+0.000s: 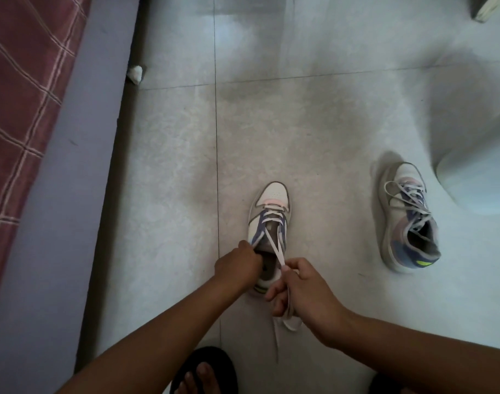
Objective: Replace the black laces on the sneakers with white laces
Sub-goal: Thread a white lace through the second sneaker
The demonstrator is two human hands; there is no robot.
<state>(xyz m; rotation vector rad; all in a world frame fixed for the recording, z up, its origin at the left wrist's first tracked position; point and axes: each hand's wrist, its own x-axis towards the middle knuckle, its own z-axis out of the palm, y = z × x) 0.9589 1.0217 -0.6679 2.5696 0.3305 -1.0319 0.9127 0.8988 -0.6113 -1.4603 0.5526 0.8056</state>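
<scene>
Tiled floor (pixel 314 123), open around held sneaker (pixel 271 206).

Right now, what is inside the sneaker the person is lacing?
Inside the near sneaker a dark insole shows through the opening. The left hand grips the collar and covers part of it; the right hand holds the white lace. The toe interior is hidden.

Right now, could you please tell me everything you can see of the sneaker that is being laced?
The sneaker stands upright on the pale tiled floor, toe pointing away from the person. It looks like white leather with a perforated toe cap, a pink band, blue-purple eyelet panels and a grey edge. A flat white lace crosses only its lower eyelets; the upper ones are unlaced. The left hand grips the collar, and the right hand pinches the lace ends, pulled back over the opening.
</scene>
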